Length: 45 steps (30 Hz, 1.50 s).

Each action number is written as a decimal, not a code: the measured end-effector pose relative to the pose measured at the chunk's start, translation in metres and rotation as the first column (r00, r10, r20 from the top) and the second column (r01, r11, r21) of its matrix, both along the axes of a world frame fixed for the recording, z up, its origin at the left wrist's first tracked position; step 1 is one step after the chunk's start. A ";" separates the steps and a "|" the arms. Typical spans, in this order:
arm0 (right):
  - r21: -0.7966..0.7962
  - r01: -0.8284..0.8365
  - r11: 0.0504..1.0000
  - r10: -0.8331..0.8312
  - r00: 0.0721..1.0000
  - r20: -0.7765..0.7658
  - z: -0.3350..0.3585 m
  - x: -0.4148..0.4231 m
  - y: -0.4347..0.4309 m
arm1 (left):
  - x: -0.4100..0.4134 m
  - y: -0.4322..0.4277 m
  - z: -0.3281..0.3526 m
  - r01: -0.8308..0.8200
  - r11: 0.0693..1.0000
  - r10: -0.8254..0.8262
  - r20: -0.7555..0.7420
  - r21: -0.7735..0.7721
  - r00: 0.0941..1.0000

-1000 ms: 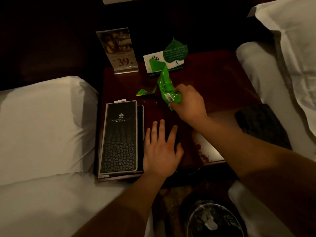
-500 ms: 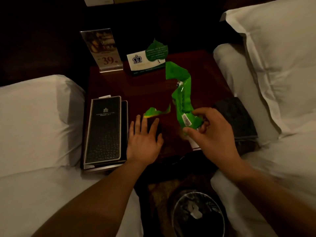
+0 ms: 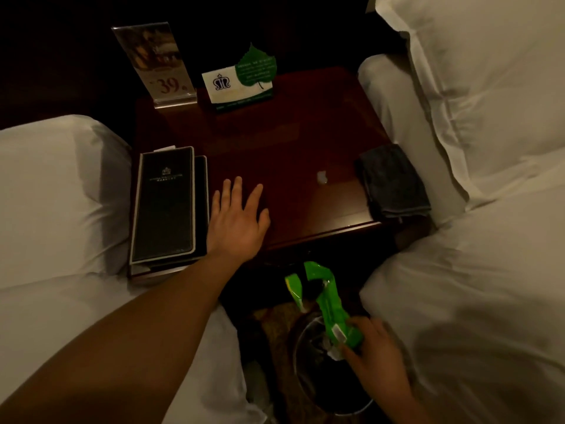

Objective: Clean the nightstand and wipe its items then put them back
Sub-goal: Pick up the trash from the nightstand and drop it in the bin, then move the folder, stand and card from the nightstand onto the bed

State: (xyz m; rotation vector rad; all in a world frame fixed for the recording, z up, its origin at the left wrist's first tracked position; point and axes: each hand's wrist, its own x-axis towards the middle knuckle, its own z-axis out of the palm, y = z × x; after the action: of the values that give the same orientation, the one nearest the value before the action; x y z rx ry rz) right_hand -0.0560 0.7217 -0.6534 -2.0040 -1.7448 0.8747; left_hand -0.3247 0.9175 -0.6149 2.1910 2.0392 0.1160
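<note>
Right hand (image 3: 374,351) pinches the green wrapper (image 3: 328,304) at its lower end, thumb and fingers closed on it, the rest of the wrapper sticking up past the fingertips. Directly under those fingers sits the bin (image 3: 308,362), dark liner, rim partly hidden by the hand. Step in hand looks like trash removal before wiping. Next move probably just needs the fingers to let go over the opening; the wrapper is light and crumpled, so it may catch on the rim.

Left hand (image 3: 237,223) is flat on the nightstand (image 3: 290,142), fingers spread wide, holding nothing. Folder (image 3: 165,205) lies just left of its little finger, touching or nearly so, stacked on a second one, overhanging the front-left edge.

Right of the thumb, bare top, then a small white scrap (image 3: 321,176), then a dark cloth (image 3: 393,182) at the right edge against the bed (image 3: 458,270). Beyond the fingertips, open wood. At the back edge stand the sign (image 3: 156,62) and leaf card (image 3: 241,84), close together.

Beds close in on both sides; only the front gap gives arm room.
</note>
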 end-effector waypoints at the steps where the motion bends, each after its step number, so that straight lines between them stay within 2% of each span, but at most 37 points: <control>1: -0.065 0.043 0.997 -0.043 0.999 0.008 -0.009 0.002 -0.009 | 0.000 0.000 -0.001 0.001 1.000 -0.001 0.000 0.003 1.000; 5: -0.282 0.158 0.946 -0.141 0.987 0.082 -0.034 0.005 -0.030 | -0.001 0.001 -0.003 0.002 1.000 -0.002 -0.011 0.021 1.000; 9: -0.451 0.152 0.879 -0.084 0.982 0.168 -0.047 0.010 -0.037 | -0.002 0.001 -0.006 0.001 0.999 -0.001 -0.020 0.039 1.000; 14: -0.530 0.130 0.838 -0.039 0.983 0.180 -0.057 0.010 -0.040 | -0.002 0.002 -0.007 0.001 0.999 0.000 -0.017 0.039 1.000; 20: -0.665 0.110 0.738 0.021 0.982 0.186 -0.063 0.010 -0.034 | -0.001 0.001 -0.006 0.002 0.999 -0.001 -0.024 0.037 1.000; 24: -0.683 0.049 0.729 0.047 0.992 0.121 -0.064 0.015 -0.029 | -0.002 0.001 -0.007 0.003 0.999 -0.003 -0.018 0.040 1.000; 30: -0.649 0.004 0.761 0.039 0.998 0.053 -0.059 0.029 -0.020 | -0.002 0.001 -0.006 -0.002 1.000 0.002 -0.007 0.020 1.000; 36: -0.562 -0.019 0.827 0.013 1.000 -0.015 -0.034 0.019 0.008 | 0.004 0.001 0.008 -0.015 0.997 0.013 -0.020 -0.081 1.000; 39: -0.373 0.004 0.928 -0.032 0.997 -0.069 -0.006 0.005 0.033 | 0.001 0.009 0.022 -0.016 0.978 0.028 0.056 -0.207 0.998; 42: -0.229 0.012 0.973 -0.047 0.988 -0.149 0.031 -0.006 0.073 | -0.007 0.017 0.047 0.002 0.942 0.078 0.227 -0.336 0.971; 45: -0.023 0.013 1.000 -0.017 0.988 -0.152 0.067 -0.010 0.120 | -0.020 0.014 0.069 0.028 0.967 0.040 0.263 -0.251 0.964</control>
State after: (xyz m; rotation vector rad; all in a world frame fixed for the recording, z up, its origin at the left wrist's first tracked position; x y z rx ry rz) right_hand -0.0656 0.8417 -0.5867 -1.9071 -1.6408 1.0180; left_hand -0.3451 0.9317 -0.5454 1.9009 1.8039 0.1348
